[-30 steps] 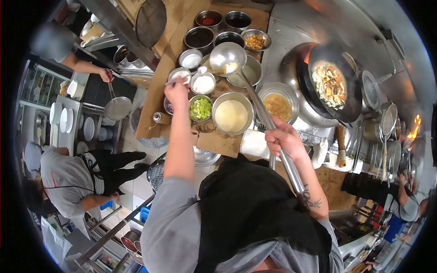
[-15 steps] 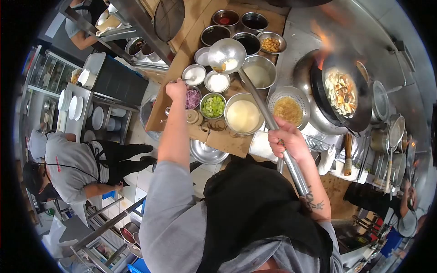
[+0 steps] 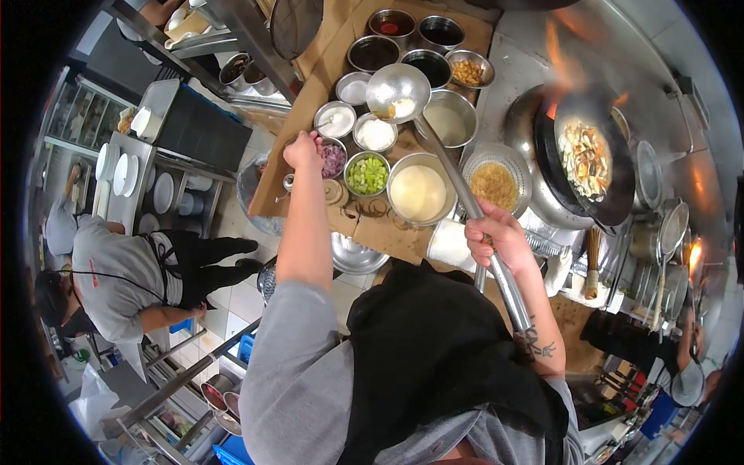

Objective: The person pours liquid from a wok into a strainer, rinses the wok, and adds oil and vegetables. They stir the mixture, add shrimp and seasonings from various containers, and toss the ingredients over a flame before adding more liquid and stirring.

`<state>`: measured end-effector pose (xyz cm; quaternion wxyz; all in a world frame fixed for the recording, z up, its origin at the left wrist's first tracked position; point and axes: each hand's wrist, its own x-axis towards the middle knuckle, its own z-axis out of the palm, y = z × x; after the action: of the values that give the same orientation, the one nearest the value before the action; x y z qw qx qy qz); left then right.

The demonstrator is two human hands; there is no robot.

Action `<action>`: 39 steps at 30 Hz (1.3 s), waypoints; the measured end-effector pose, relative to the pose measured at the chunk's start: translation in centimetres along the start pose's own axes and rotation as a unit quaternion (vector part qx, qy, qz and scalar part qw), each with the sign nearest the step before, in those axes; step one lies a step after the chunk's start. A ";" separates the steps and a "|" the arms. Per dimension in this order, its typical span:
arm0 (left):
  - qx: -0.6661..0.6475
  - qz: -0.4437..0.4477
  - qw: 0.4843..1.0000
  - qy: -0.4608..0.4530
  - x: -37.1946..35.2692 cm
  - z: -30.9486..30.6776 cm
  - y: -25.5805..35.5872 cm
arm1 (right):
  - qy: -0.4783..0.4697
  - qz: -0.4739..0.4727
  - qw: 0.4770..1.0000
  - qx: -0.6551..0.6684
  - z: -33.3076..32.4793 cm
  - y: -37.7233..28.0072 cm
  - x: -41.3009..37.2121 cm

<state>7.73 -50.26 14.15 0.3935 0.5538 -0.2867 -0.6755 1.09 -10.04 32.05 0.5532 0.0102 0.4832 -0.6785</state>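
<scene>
Your right fingers (image 3: 474, 230) are clamped around the long metal handle of the ladle (image 3: 442, 160), with your right hand (image 3: 496, 239) gripping it about halfway along its length, above the near edge of the table (image 3: 372, 232). From that grip the handle runs up and away across the big bowl of pale liquid (image 3: 419, 192), and the ladle's cup (image 3: 397, 93) hangs over the cluster of seasoning bowls with a little white and yellow matter lying in it. Your left fingers (image 3: 312, 140) are bunched together at the end of your outstretched arm; I cannot tell whether they pinch anything. Your left hand (image 3: 302, 151) sits at the left rim of the small bowl of chopped red onion (image 3: 334, 160), just below the bowl of white powder with a spoon in it (image 3: 335, 120). Beside the onion stands the bowl of chopped green vegetable (image 3: 366, 173), and behind that another bowl of white seasoning (image 3: 376, 133). To the right of the pale liquid a perforated strainer bowl (image 3: 494, 184) holds golden crumbs. Further right the black wok (image 3: 587, 159) is tilted on its burner, filled with mixed food, and flames (image 3: 559, 66) rise behind its far rim. Well apart on the left, a person in a grey shirt and black apron (image 3: 116, 271) bends over on the tiled floor.
</scene>
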 end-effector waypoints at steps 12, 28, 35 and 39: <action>0.444 0.466 0.765 -0.024 1.2 1.3 2.0 | -0.043 0.005 0.999 -0.002 2.0 -0.3 2.6; 0.322 0.409 0.848 -0.102 -9.7 -6.6 5.0 | 0.188 -0.222 0.945 0.150 -14.1 -4.3 -13.3; 0.366 0.341 0.860 -0.101 -12.9 -15.1 -6.6 | 0.494 -0.149 0.839 -0.171 -17.3 -4.9 -11.9; 0.348 0.337 0.863 -0.144 -11.4 -13.5 -8.6 | 0.462 -0.164 0.845 -0.213 -22.9 -5.7 -12.8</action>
<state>19.88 -35.39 10.06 0.3334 0.4208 -0.7258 -0.4300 -10.20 14.23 30.53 0.1348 0.1252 0.8101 -0.5567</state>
